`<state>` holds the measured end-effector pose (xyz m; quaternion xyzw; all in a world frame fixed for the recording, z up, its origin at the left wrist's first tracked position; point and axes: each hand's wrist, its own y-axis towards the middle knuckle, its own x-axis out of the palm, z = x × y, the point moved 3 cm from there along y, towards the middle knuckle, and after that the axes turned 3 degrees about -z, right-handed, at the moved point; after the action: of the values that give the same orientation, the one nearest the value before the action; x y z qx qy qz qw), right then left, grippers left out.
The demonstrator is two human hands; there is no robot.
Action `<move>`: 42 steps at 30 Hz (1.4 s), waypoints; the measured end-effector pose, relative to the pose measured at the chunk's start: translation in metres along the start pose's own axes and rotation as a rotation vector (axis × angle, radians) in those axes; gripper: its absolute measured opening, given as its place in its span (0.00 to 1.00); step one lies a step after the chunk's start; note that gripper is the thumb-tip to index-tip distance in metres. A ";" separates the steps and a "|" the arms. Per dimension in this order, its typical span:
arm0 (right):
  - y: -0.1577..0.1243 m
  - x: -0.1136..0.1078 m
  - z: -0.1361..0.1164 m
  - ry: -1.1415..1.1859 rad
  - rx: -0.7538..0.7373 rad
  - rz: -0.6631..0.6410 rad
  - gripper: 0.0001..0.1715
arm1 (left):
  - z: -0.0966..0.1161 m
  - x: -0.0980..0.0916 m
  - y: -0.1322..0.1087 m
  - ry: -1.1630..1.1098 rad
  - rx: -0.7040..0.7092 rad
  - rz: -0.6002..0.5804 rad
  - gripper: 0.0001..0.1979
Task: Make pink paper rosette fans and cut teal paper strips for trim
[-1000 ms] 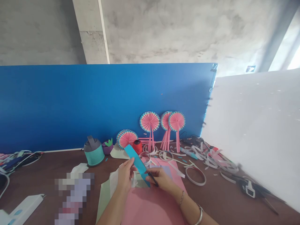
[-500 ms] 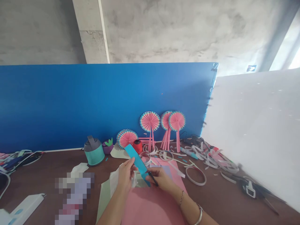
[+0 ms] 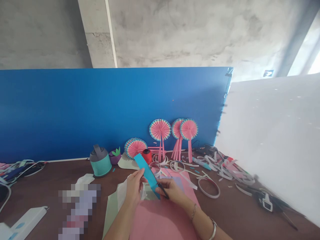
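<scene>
One blue strip (image 3: 146,170) over pink paper (image 3: 162,218), left grip (image 3: 134,184) pinching it, right grip (image 3: 172,191) closed round what look like black scissors (image 3: 164,191) at its edge, so mid-trim imo, and next snip needs it held steady.

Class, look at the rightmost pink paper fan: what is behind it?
Behind the rightmost fan are a second pink fan, its left part showing, and the blue panel. The second pink fan's right part is covered and cannot be seen.
</scene>
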<state>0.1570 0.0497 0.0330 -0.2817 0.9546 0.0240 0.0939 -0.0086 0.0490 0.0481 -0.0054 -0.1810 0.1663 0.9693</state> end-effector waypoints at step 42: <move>0.008 -0.005 0.006 0.088 0.004 0.133 0.20 | -0.011 0.003 0.004 0.055 -0.017 -0.110 0.21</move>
<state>0.1574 0.0597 0.0278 -0.2182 0.9745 0.0160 0.0504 -0.0033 0.0539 0.0383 -0.0082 -0.1558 0.1108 0.9815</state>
